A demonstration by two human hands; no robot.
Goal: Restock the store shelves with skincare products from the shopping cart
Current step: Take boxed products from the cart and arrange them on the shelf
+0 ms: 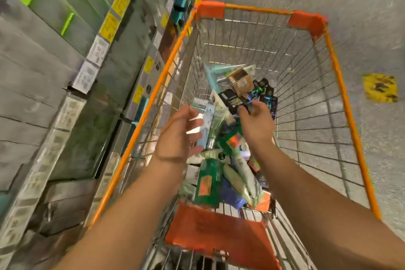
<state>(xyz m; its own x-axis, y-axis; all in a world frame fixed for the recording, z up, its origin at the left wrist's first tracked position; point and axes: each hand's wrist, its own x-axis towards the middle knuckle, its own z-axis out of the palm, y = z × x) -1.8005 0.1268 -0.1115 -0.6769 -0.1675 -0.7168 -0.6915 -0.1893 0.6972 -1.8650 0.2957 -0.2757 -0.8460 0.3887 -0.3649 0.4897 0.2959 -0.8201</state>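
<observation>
An orange-rimmed wire shopping cart point(341, 85) stands before me, holding a heap of skincare packs: green tubes point(243, 177), a green box point(208, 184), a brown carton point(240, 80) and others. My right hand point(255, 118) reaches into the cart and grips a black box point(232, 99) with shiny print, lifted above the heap. My left hand point(179, 133) hovers over the cart's left side with fingers spread and relaxed, holding nothing. The picture is blurred by motion.
Store shelves point(65, 72) with grey and green boxes and yellow price tags point(119, 3) run along the left, close to the cart's side. An orange child-seat flap point(214, 232) is at the cart's near end. A yellow floor marker point(380, 90) lies on the grey floor to the right.
</observation>
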